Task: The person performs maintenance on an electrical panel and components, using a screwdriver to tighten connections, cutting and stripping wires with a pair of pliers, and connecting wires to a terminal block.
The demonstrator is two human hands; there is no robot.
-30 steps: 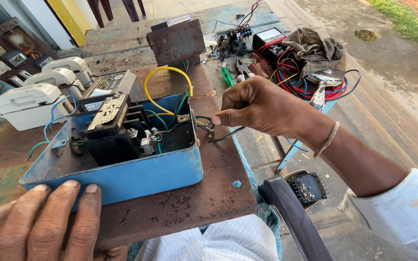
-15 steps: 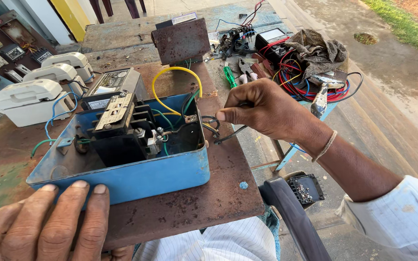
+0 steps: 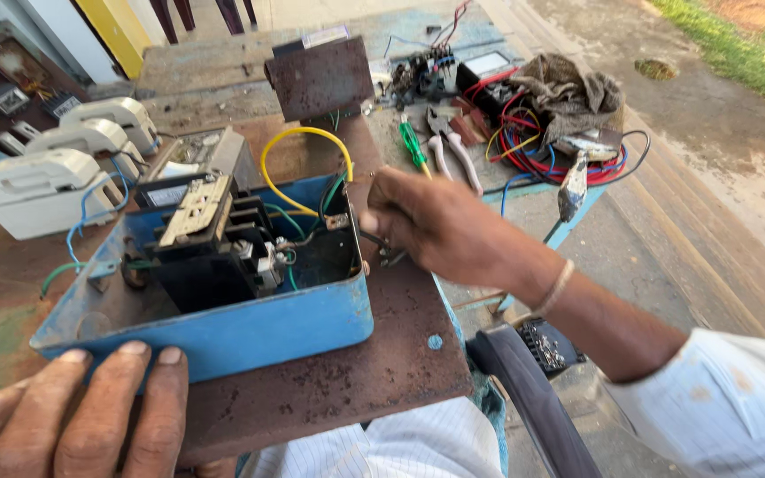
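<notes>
An open blue metal box (image 3: 250, 332) lies on a rusty plate (image 3: 382, 354) in front of me. Inside it sit a black electrical switch block (image 3: 205, 257) and green wires, and a yellow wire (image 3: 298, 134) loops over its far edge. My right hand (image 3: 436, 221) is at the box's right wall, with its fingers pinched on a thin dark wire there. The wire's end is hidden by the fingers. My left hand (image 3: 73, 416) lies flat against the box's front wall, holding nothing.
Three white plastic units (image 3: 46, 190) stand at the left. A rusty lid (image 3: 320, 80) stands upright behind the box. Pliers (image 3: 453, 150), a green screwdriver (image 3: 413, 146), a meter (image 3: 489, 66), coloured wire coils (image 3: 542, 142) and a cloth (image 3: 568, 88) lie at the right rear.
My right hand has moved left and down, closing in on the box's right wall with the dark wire. My left hand has stayed at the front wall.
</notes>
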